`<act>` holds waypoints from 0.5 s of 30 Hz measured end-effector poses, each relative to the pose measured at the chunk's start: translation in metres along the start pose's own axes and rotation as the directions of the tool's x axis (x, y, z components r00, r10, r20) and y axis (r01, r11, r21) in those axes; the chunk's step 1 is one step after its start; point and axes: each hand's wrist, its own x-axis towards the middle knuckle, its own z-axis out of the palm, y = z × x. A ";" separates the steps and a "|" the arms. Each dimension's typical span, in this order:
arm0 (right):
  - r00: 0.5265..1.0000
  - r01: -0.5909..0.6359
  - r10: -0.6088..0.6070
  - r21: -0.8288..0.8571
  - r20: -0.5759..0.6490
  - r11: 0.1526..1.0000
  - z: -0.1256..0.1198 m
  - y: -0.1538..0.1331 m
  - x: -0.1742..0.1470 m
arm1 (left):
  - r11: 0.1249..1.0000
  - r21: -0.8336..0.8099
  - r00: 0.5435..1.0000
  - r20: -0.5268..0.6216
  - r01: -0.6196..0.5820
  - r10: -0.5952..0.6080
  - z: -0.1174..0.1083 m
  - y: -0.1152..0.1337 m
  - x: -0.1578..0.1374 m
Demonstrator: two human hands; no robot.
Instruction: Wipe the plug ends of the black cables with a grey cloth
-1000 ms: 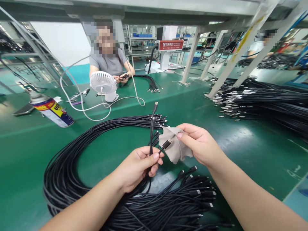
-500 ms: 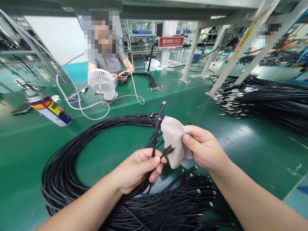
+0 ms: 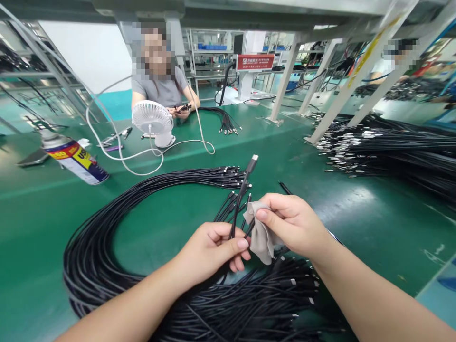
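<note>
Between thumb and fingers, my left hand (image 3: 217, 247) pinches a black USB cable (image 3: 241, 194). One of its plugs points up above the hand; the other end reaches right into a grey cloth (image 3: 261, 244). My right hand (image 3: 292, 218) is closed on that cloth, which is folded around the plug and hides it. Beneath both hands lies a big bundle of black cables (image 3: 228, 304), their plug ends fanned out to the right. The bundle curves round on the left, and its other ends (image 3: 231, 175) lie beyond my hands.
A spray can (image 3: 76, 159) stands at the left near a white fan (image 3: 152, 118) with a looping white cord. Across the green table (image 3: 285, 147) sits a person (image 3: 160, 90) holding cables. More cables (image 3: 384, 142) are piled at the right by metal posts. A dark pen-like item (image 3: 285, 188) lies beyond my right hand.
My right hand has moved left and slightly down, bringing the cloth over the cable's lower plug, which was bare before. The upright plug has shifted a little to the right.
</note>
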 end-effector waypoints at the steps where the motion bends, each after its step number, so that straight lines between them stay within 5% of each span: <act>1: 0.998 0.061 -0.063 -0.126 -0.014 0.990 -0.001 0.000 0.000 | 0.999 0.034 1.000 -0.006 -0.012 0.012 0.000 -0.001 0.000; 5: 0.940 0.292 -0.341 -0.557 0.017 0.777 -0.002 0.004 0.001 | 0.998 0.049 0.999 0.003 -0.032 0.032 -0.001 -0.002 -0.002; 9: 0.871 0.354 -0.490 -0.717 0.020 0.601 0.000 0.010 0.004 | 0.999 -0.003 0.999 0.032 -0.036 0.036 -0.004 0.000 -0.002; 12: 0.833 0.319 -0.550 -0.759 -0.061 0.567 -0.002 0.009 0.006 | 0.999 -0.038 0.998 0.062 -0.027 0.029 -0.006 0.001 -0.001; 15: 0.823 0.246 -0.537 -0.735 -0.186 0.631 -0.007 0.006 0.006 | 0.997 -0.075 0.996 0.088 -0.024 0.030 -0.008 0.000 -0.001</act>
